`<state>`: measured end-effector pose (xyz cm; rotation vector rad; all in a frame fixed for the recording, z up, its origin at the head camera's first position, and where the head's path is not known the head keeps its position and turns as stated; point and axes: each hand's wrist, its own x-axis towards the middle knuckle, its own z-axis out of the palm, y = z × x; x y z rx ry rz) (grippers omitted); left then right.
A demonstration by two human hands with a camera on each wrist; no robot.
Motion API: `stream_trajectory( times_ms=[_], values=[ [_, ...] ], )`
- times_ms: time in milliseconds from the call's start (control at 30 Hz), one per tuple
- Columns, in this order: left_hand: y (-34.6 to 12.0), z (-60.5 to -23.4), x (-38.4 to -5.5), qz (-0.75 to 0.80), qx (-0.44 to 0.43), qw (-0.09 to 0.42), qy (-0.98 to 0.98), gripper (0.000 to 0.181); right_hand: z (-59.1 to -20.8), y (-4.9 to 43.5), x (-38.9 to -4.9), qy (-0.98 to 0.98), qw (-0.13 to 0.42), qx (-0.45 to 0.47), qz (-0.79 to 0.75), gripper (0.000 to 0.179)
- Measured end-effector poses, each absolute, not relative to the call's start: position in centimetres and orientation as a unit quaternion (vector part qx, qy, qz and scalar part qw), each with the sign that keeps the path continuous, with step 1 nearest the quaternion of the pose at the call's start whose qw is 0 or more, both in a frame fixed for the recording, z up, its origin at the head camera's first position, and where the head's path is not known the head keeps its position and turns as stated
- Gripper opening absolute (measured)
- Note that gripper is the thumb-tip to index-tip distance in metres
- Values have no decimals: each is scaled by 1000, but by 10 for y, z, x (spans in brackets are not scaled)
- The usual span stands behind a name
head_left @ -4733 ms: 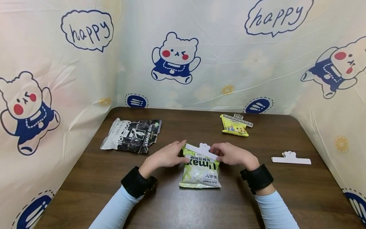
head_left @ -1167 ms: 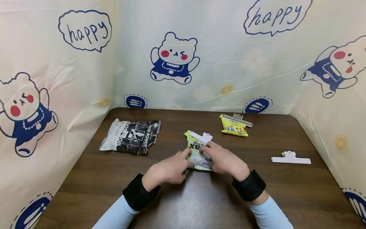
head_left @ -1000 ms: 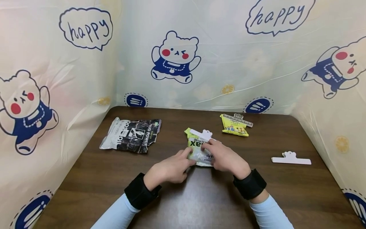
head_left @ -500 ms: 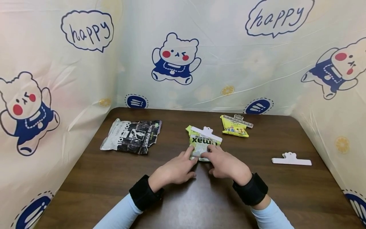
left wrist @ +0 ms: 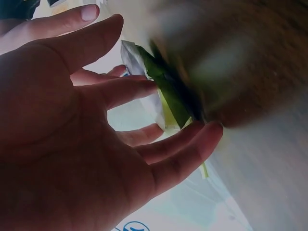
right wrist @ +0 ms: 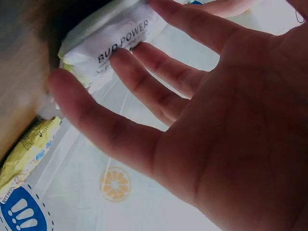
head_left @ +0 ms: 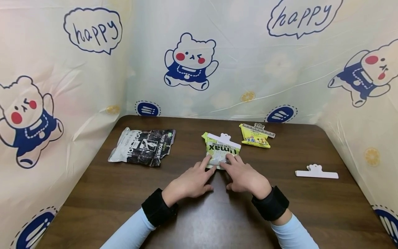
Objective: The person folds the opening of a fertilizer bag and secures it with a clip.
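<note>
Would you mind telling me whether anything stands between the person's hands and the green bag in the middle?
Nothing visible does: the left hand and the right hand both touch the near end of the green bag, and its white clip sits along the far edge.

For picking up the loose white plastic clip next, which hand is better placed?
Probably the right hand: the clip lies to its right on the brown wooden table; the left hand is farther.

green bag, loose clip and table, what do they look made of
Green bag: probably thin plastic film, slightly glossy, judging by its wrinkles and sheen.
Loose clip: likely rigid plastic, smooth and plain white with crisp edges.
Table: wood or wood-look laminate, satin; grain and soft reflection show, but not which.
</note>
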<state>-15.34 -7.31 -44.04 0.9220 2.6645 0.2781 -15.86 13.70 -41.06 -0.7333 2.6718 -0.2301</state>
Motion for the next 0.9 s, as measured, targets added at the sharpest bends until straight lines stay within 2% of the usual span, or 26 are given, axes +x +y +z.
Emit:
stream_trajectory(
  times_ms=[400, 633, 900],
  values=[
    [-71, -440, -155, 70, 337, 121, 931, 70, -417, 143, -165, 944, 169, -268, -87, 80],
    [-72, -442, -156, 70, 339, 114, 931, 71, -411, 144, -163, 946, 189, -254, -77, 75],
    [-75, -444, -159, 77, 342, 111, 930, 69, -414, 146, -166, 945, 187, -254, -83, 74]
  ],
)
